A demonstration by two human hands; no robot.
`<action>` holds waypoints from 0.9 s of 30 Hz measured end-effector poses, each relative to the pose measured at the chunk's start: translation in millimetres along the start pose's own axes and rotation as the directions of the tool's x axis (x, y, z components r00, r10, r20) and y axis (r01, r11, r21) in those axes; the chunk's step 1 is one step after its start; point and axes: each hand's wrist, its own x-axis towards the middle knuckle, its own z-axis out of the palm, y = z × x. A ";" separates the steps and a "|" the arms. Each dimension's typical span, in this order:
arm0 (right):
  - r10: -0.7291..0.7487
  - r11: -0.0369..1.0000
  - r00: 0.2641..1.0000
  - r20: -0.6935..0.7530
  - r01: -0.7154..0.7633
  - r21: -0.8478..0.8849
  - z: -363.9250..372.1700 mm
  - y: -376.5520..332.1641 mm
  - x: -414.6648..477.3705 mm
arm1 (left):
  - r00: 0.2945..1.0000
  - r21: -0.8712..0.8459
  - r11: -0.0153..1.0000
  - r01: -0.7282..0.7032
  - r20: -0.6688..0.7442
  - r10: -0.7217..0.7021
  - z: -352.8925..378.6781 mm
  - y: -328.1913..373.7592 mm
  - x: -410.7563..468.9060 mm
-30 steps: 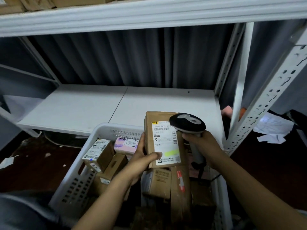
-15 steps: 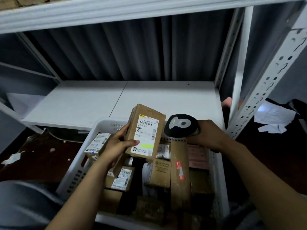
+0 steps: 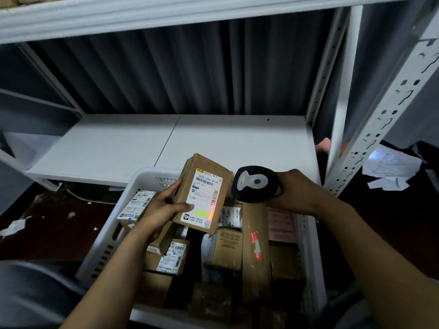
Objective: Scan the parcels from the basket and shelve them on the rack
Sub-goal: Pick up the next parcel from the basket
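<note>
A white metal rack (image 3: 384, 119) was seen ahead, its lower shelf (image 3: 225, 143) lying just behind a white plastic basket (image 3: 107, 245). The basket was filled with cardboard parcels (image 3: 228, 250), most of them labelled and packed loosely against one another. One brown parcel (image 3: 190, 179) was held tilted above the basket's far rim. A black scanner (image 3: 255, 184) was held just beside the parcel's right edge. The parcel was gripped by the left hand (image 3: 161, 210), with the thumb laid on its front and the fingers curled round its left side. The scanner's handle was enclosed by the curled fingers of the right hand (image 3: 297, 191). The parcel's white label (image 3: 206, 198) was turned toward the camera, and a thin red line of light (image 3: 212, 210) was cast on its right side
</note>
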 end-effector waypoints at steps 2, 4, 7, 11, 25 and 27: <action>-0.002 1.000 1.000 0.006 0.001 0.007 -0.7 -1.0 -0.2 | 1.000 -0.002 1.000 0.002 0.007 -0.002 -0.8 -0.6 1.0; -0.002 1.000 1.000 0.004 0.002 0.024 -1.7 -2.0 0.1 | 1.000 -0.003 1.000 0.005 0.009 -0.004 0.3 0.1 0.8; -0.009 0.999 1.000 0.003 0.008 0.039 -3.8 -4.0 0.8 | 1.000 -0.010 1.000 0.003 0.012 -0.003 2.0 1.3 -1.1; 0.042 0.984 0.996 -0.076 -0.028 0.176 -4.9 -8.4 2.6 | 0.999 -0.059 0.998 -0.016 0.042 0.018 1.9 10.7 -8.4; 0.212 0.378 0.946 -0.244 0.151 0.913 2.3 -99.8 -14.5 | 0.968 -0.270 0.939 -0.213 0.070 0.240 -4.0 98.5 -67.1; 0.159 0.333 0.947 -0.278 0.213 0.918 -11.4 -120.4 -15.5 | 0.951 -0.256 0.927 -0.275 0.067 0.301 -8.4 114.9 -77.5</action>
